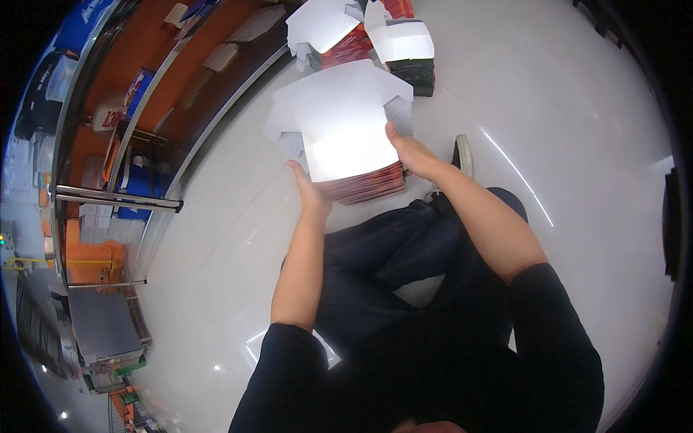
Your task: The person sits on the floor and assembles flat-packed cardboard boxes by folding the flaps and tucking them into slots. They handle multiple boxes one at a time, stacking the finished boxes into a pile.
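Note:
A thick stack of flat carton sheets [346, 148] stands on the floor in front of me, white on top, with reddish-brown layered edges toward me. The uppermost sheet is cut with flaps that spread out at its far side and sides. My left hand [312, 192] grips the stack's near left side, thumb up along the edge. On the right side, my right hand [413, 153] holds it with the thumb on the white top and the fingers down the side, partly hidden. Whether the stack's underside touches the floor, I cannot tell.
Beyond it lie another white-topped carton stack [325, 25] with red sheets and a dark green-sided stack [413, 72]. A metal-edged shelf unit [162, 159] with goods stands at left. My crossed legs [390, 252] and a shoe [464, 155] are close by on the pale floor [577, 216].

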Available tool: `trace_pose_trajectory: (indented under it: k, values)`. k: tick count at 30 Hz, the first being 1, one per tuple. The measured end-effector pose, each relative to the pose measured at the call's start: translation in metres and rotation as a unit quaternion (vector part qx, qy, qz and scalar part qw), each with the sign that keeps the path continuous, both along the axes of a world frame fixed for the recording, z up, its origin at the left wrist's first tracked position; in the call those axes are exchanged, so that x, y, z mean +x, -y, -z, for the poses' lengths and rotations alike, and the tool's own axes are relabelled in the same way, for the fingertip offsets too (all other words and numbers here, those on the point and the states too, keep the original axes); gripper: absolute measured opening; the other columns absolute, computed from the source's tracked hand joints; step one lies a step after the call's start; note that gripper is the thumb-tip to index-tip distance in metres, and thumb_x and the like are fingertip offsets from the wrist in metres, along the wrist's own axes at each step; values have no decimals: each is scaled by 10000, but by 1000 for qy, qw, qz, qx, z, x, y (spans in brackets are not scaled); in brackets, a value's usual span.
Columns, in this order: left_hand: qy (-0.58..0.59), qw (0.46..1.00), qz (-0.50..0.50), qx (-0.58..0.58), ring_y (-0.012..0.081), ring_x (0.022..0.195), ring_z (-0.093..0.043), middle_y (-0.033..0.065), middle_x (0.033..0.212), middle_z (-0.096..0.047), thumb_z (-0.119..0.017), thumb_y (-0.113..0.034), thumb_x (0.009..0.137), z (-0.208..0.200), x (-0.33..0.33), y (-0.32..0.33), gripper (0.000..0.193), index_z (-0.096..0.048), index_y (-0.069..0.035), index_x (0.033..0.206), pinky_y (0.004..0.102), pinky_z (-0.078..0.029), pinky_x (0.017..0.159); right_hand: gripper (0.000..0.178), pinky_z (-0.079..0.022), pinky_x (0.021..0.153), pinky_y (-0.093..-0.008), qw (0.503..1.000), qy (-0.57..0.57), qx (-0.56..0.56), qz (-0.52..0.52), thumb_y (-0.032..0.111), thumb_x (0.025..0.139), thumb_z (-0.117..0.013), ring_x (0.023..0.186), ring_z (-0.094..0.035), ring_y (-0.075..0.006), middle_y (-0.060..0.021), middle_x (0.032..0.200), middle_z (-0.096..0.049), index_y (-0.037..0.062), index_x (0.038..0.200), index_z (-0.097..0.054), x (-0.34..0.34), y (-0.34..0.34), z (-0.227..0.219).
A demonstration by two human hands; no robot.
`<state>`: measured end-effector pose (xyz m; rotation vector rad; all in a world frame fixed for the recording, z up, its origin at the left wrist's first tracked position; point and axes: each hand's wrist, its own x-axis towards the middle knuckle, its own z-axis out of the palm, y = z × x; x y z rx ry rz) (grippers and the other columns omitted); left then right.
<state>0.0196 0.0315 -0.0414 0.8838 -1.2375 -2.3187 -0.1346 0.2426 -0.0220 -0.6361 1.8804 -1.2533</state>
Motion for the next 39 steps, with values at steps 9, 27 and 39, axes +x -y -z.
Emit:
trace_pose_trajectory:
  k: [9,27,39]
  values:
    - [3,999,-7,-36,364,1476,-289,207,1599,-321,-239,-848,912,-3,-3,-9,1069,-305,12,1545,484,-219,1207,1120,-516,961,-538,1000,-25,-18,1,923,839,-171,1331,-498,-400,-239,1438,-523,75,1535,-395,-9,4,-5]
    - [33,991,65,-113,363,1483,-264,169,1607,-314,-339,-791,930,-15,-11,-18,948,-280,-105,1580,581,-197,1183,1003,-549,911,-547,994,59,19,95,809,860,-464,1247,-569,-427,-278,1360,-570,-20,1423,-508,-20,-4,-20]
    - [102,938,-214,-252,286,1335,-465,158,1418,-533,-489,-546,1014,-9,0,26,705,-433,0,1457,406,-368,1101,1177,-538,888,-467,994,45,35,91,938,821,-208,1038,-692,-359,-255,1285,-635,-40,1366,-571,-37,-20,-23]
